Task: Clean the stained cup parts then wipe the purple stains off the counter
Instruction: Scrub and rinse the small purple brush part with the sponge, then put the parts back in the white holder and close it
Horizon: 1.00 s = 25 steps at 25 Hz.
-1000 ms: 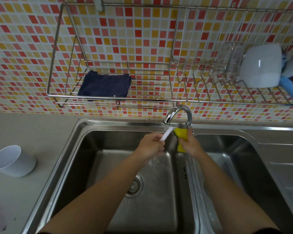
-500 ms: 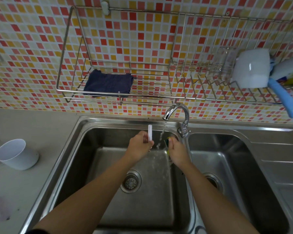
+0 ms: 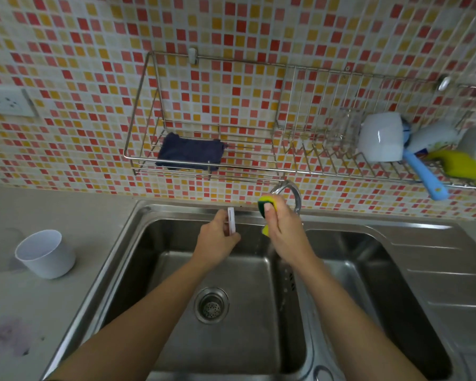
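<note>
A steel double sink [image 3: 138, 270] filled the view from 4 to 7 o'clock, with its faucet [image 3: 296, 193] arching at the back between the two basins. The grey counter [image 3: 66, 215] ran from 9 down to 8 o'clock, and purple stains [image 3: 3, 336] smeared it at 8 o'clock near the picture's edge. A wire rack [image 3: 313, 105] hung on the tiled wall from 12 to 2 o'clock, and a dark blue cloth [image 3: 190, 151] lay folded on its shelf at 11 o'clock. A white cup [image 3: 46, 254] lay tilted on the counter at 9 o'clock, well apart from the stains. Both hands were over the back of the left basin, just beside each other. The right hand [image 3: 286, 235] was clenched round a yellow-and-green sponge [image 3: 267, 204] in front of the faucet. The left hand [image 3: 217, 243] pinched a small flat white cup part [image 3: 231, 220] upright, at the sponge's 9 o'clock and not touching it.
</note>
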{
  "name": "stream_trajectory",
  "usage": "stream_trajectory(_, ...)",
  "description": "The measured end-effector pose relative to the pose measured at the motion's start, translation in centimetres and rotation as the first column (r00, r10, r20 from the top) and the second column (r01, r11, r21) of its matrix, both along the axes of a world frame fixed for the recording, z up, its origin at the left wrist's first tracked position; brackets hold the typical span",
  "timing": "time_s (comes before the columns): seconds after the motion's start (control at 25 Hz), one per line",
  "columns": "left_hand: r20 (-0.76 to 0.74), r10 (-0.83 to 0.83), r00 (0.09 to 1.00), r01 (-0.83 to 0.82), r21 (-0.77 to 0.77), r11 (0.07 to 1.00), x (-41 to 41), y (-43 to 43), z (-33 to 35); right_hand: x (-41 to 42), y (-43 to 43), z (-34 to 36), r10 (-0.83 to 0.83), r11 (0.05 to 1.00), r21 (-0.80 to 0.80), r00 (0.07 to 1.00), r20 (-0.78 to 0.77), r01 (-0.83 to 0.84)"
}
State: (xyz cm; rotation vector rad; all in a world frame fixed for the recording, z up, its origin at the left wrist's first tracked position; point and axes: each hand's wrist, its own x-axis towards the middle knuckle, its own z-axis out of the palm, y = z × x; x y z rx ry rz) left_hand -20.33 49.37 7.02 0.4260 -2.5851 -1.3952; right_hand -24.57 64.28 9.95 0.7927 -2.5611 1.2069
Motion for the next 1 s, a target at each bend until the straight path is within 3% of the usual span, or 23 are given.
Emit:
stream_trajectory(0.12, -0.014, 0.008, 1.0, -0.008, 0.006, 1.0, 0.0, -0.5, 1.1, 0.0, -1.1, 6.9, 0.041, 0.986, -0.163, 0.998, -0.039, -0.047)
stream_trajectory(0.2, -0.027, 0.016, 1.0, -0.015, 0.027, 1.0, 0.1, -0.8, 1.8, -2.1, -2.6, 10.5, 0.003, 0.988, -0.153, 0.999, 0.042, 0.004)
stream_trajectory(0.32, -0.043, 0.027, 0.999, -0.024, 0.083, 0.996, 0.8, -1.0, 2.7, -7.3, -6.0, 12.8, -0.027, 1.0, 0.006, 0.971, 0.236, 0.027)
stream_trajectory(0.56, -0.066, 0.038, 0.997, -0.035, 0.034, 0.999, 2.3, -2.7, 3.3, -14.0, -10.4, 9.0, -0.043, 0.895, 0.435, 0.947, 0.317, -0.105)
stream_trajectory(0.72, -0.069, 0.038, 0.997, -0.033, 0.068, 0.997, 2.5, -3.7, 3.3, -14.4, -9.9, 8.0, -0.204, 0.769, 0.639, 0.954, 0.221, 0.016)
stream_trajectory(0.76, -0.063, 0.036, 0.997, -0.03, 0.094, 0.995, 2.5, -3.8, 3.1, -13.9, -9.7, 8.1, -0.215, 0.795, 0.599, 0.968, 0.126, 0.099)
stream_trajectory(0.84, -0.031, 0.04, 0.999, -0.035, 0.129, 0.991, 2.3, -3.9, 2.8, -11.1, -9.2, 8.9, -0.189, 0.909, 0.35, 0.972, -0.136, 0.226)
stream_trajectory(0.92, 0.016, 0.053, 0.998, -0.055, 0.147, 0.988, 2.2, -4.3, 2.2, -7.6, -8.7, 8.7, -0.181, 0.98, 0.02, 0.932, -0.315, 0.197)
stream_trajectory(1.0, 0.049, 0.074, 0.996, -0.082, 0.191, 0.978, 2.5, -5.1, 1.7, -4.0, -8.0, 6.4, -0.182, 0.98, -0.144, 0.915, -0.36, 0.139)
